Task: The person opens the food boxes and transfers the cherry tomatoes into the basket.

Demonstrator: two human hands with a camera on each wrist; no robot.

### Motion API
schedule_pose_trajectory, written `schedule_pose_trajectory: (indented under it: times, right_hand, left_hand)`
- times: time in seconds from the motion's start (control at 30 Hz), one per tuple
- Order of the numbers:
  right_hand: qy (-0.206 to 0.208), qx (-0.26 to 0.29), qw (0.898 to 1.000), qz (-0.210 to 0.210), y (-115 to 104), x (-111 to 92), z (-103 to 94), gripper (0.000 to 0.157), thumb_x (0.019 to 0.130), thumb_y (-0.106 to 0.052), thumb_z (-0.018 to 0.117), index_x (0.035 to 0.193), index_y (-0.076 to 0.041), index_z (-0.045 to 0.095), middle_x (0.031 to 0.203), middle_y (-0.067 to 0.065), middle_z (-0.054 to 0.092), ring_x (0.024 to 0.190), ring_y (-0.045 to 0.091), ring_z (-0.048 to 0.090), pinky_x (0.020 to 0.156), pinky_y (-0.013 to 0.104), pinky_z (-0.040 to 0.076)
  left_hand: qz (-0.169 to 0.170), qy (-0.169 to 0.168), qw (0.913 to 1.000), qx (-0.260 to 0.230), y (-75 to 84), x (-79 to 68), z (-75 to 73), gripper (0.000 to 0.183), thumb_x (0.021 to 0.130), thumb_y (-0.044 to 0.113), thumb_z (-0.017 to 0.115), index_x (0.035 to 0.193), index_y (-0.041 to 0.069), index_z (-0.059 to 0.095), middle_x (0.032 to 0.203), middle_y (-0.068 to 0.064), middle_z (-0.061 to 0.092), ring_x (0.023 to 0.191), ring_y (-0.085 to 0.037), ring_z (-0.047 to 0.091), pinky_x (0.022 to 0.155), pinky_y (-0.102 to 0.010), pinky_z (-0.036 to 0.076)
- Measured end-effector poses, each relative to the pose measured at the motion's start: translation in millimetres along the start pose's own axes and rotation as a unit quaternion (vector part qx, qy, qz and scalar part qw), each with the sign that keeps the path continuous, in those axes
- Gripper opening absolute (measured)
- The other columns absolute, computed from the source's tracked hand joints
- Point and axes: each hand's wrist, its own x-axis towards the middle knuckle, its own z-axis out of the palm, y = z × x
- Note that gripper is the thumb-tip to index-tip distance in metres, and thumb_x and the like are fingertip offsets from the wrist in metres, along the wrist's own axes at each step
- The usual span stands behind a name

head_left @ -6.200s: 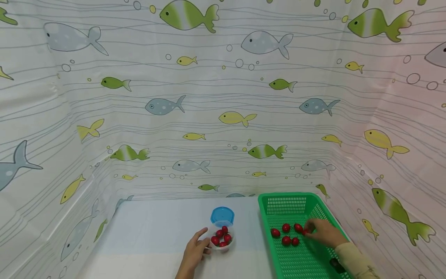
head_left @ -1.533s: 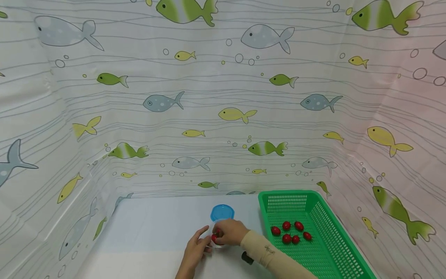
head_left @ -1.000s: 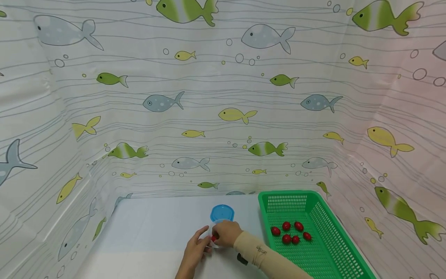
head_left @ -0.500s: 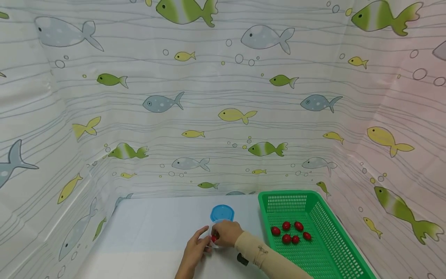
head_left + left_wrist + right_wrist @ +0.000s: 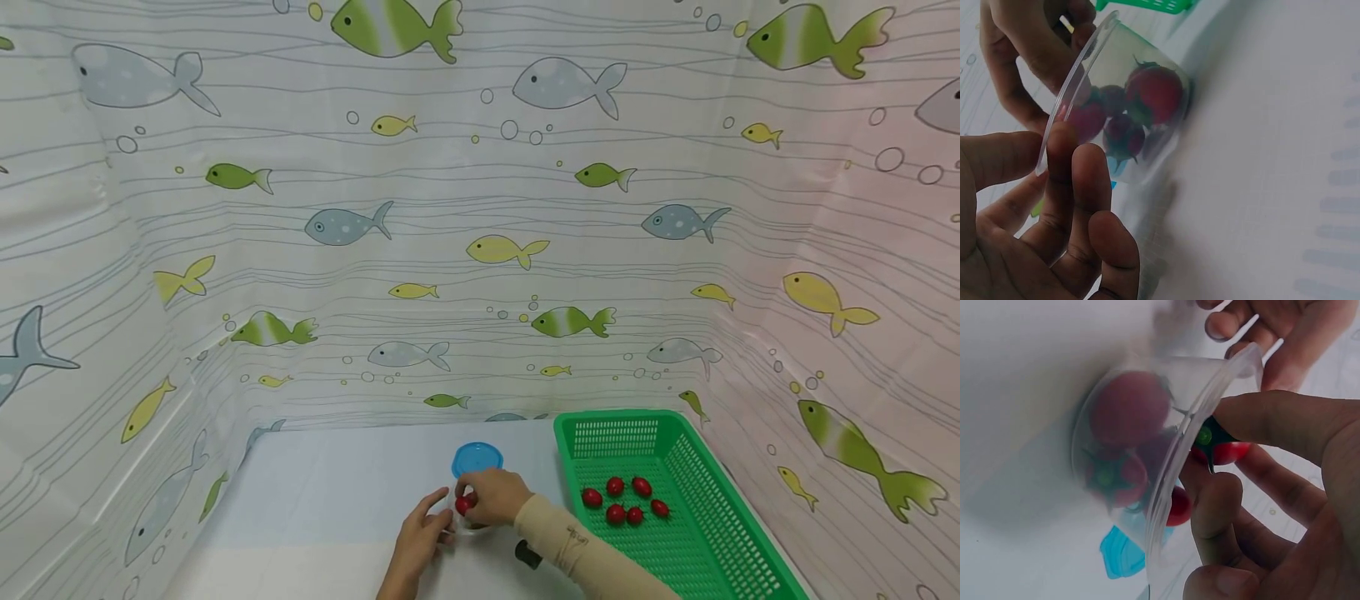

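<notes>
My left hand (image 5: 420, 537) pinches the rim of a small clear plastic tub (image 5: 1129, 47) between thumb and forefinger, its other fingers lying along the outside. The tub stands on the white table, several cherry tomatoes (image 5: 1157, 94) with green stems visible through its wall. Coming in from the right, my right hand (image 5: 495, 497) pinches a red cherry tomato (image 5: 463, 504) at the tub's mouth. In the right wrist view, this tomato (image 5: 1232, 452) sits between thumb and fingers, right at the rim, green calyx showing.
A blue lid (image 5: 477, 458) lies just behind the tub. To the right stands a green slotted basket (image 5: 697, 542) with several cherry tomatoes (image 5: 615, 514) on its floor. Fish-patterned curtain (image 5: 420, 267) encloses the table at the back and sides.
Earlier my right hand was in the basket at a tomato; it then moved left into the tub. In the last half second it has risen slightly with a tomato. The left hand stayed put.
</notes>
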Motion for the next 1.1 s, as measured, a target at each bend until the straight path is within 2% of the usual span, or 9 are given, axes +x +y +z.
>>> schedule_pose_trajectory:
  times: [0.3,0.63,0.9,1.1]
  right_hand:
    - [-0.009,0.074,0.997,0.006,8,-7,-16.8,0.027,0.083,-0.025,0.082,0.108,-0.025,0.071,0.088,-0.009,0.071,0.078,0.008,0.061,0.069,0.033,0.054]
    - [0.022,0.080,0.996,-0.030,18,-13,-30.2,0.027,0.084,-0.026,0.081,0.109,-0.026,0.070,0.091,-0.006,0.073,0.076,0.006,0.060,0.063,0.028,0.051]
    - [0.022,0.114,0.993,-0.036,24,-20,-41.6,0.029,0.083,-0.025,0.083,0.109,-0.025,0.070,0.093,-0.005,0.073,0.083,0.011,0.064,0.066,0.027,0.051]
    - [0.046,0.136,0.988,-0.058,32,-26,-50.5,0.029,0.083,-0.022,0.081,0.109,-0.024,0.070,0.091,-0.004,0.072,0.081,0.009,0.062,0.066,0.027,0.051]
  left_hand:
    - [-0.005,0.009,0.9999,0.007,-1.2,1.5,1.6,0.055,0.100,0.025,0.062,0.148,0.005,0.047,0.085,-0.002,0.072,0.075,-0.019,0.068,0.060,-0.032,0.043]
    - [0.001,0.004,0.9998,0.017,3.5,-3.4,1.9,0.055,0.101,0.027,0.061,0.149,0.006,0.047,0.087,-0.004,0.071,0.075,-0.018,0.067,0.062,-0.034,0.044]
    - [-0.003,0.014,0.9997,0.019,4.4,-3.1,3.1,0.054,0.101,0.026,0.061,0.148,0.004,0.048,0.085,-0.004,0.071,0.074,-0.019,0.067,0.062,-0.034,0.043]
    - [0.000,0.016,0.9996,0.022,3.4,-2.5,3.4,0.053,0.101,0.024,0.060,0.148,0.004,0.048,0.085,-0.004,0.070,0.074,-0.019,0.067,0.062,-0.034,0.044]
